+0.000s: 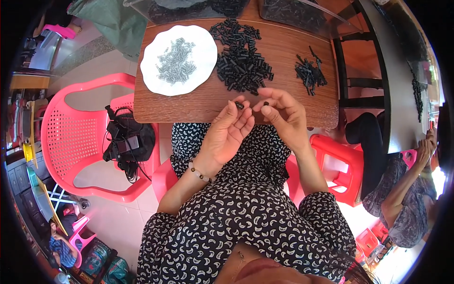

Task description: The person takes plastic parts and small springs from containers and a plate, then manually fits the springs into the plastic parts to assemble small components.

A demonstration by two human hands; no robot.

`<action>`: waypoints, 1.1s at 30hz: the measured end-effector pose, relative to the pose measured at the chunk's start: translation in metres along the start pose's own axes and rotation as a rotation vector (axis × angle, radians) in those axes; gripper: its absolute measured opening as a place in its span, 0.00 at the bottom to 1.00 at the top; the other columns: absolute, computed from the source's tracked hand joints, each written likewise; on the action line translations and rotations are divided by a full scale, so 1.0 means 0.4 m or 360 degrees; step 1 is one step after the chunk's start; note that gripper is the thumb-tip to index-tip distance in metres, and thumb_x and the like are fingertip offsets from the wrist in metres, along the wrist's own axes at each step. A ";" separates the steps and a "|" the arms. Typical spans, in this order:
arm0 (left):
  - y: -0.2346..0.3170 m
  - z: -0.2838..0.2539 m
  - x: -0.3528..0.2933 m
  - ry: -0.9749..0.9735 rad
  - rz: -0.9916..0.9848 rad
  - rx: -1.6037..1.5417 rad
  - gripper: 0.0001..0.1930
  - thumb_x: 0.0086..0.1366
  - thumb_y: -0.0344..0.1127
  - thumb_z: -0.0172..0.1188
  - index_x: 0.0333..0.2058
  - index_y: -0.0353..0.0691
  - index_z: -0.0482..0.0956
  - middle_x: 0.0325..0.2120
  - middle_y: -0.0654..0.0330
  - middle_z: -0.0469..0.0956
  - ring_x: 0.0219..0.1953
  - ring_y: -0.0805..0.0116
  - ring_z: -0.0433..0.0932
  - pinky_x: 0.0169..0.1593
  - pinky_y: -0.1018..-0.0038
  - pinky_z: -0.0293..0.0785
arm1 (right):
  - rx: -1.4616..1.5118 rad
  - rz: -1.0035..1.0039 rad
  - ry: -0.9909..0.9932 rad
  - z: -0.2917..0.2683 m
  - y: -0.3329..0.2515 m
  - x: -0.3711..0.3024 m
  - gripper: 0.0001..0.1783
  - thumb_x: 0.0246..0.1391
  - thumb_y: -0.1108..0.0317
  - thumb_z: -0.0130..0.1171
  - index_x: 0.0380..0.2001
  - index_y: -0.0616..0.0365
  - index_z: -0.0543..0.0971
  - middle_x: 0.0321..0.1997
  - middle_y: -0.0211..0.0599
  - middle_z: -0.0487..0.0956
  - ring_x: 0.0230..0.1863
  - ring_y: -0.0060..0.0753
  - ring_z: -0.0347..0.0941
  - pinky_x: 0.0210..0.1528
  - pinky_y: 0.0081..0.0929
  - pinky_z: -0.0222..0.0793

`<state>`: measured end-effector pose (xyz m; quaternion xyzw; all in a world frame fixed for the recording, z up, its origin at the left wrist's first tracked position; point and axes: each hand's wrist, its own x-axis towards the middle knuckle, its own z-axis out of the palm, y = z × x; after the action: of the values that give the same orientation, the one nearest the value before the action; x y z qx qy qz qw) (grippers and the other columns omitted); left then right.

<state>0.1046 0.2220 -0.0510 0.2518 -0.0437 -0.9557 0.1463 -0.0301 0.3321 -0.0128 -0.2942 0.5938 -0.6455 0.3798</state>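
Both my hands are raised over the near edge of a brown wooden table. In my left hand, palm up, the thumb and fingers grip a short black tube. Close beside it, my right hand pinches a small dark piece between thumb and fingertips; its kind is too small to make out. Just beyond my hands lies a heap of short black tubes. On the left, a white wavy-rimmed plate holds many small silvery springs. Thin black plastic pieces lie in a loose pile at the right.
Plastic bins with black parts stand along the table's far side. A pink chair at left bears a black bag with cables. At right are a red stool, a dark table and another person's arm.
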 end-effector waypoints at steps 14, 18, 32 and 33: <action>-0.005 0.005 -0.008 -0.0096 0.0000 0.0006 0.17 0.66 0.38 0.58 0.51 0.39 0.73 0.43 0.62 0.79 0.44 0.74 0.78 0.55 0.72 0.75 | 0.0354 0.0117 0.0157 -0.023 0.026 -0.001 0.12 0.60 0.68 0.58 0.45 0.61 0.78 0.38 0.35 0.82 0.34 0.17 0.75 0.35 0.14 0.71; -0.004 0.003 -0.010 -0.0121 0.0030 0.0027 0.16 0.67 0.38 0.58 0.51 0.39 0.73 0.44 0.61 0.78 0.45 0.74 0.78 0.57 0.72 0.74 | 0.0344 0.0153 0.0206 -0.017 0.024 -0.005 0.12 0.60 0.67 0.59 0.45 0.61 0.78 0.38 0.36 0.82 0.34 0.17 0.74 0.36 0.15 0.71; -0.007 0.000 -0.010 -0.0104 0.0013 0.0048 0.17 0.67 0.39 0.58 0.49 0.36 0.74 0.43 0.61 0.78 0.45 0.74 0.77 0.57 0.73 0.74 | 0.0396 -0.0017 0.0103 -0.031 0.050 -0.014 0.09 0.59 0.73 0.59 0.42 0.65 0.79 0.37 0.35 0.81 0.39 0.21 0.77 0.37 0.18 0.74; -0.008 -0.002 -0.010 -0.0086 0.0006 0.0048 0.16 0.66 0.40 0.58 0.48 0.37 0.75 0.42 0.62 0.78 0.44 0.74 0.77 0.56 0.74 0.75 | 0.0397 -0.0016 0.0100 -0.030 0.050 -0.016 0.09 0.59 0.73 0.59 0.42 0.65 0.79 0.37 0.35 0.81 0.39 0.21 0.77 0.37 0.18 0.74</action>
<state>0.1075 0.2262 -0.0502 0.2279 -0.0624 -0.9611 0.1430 -0.0340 0.3437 -0.0335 -0.2272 0.5191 -0.7251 0.3913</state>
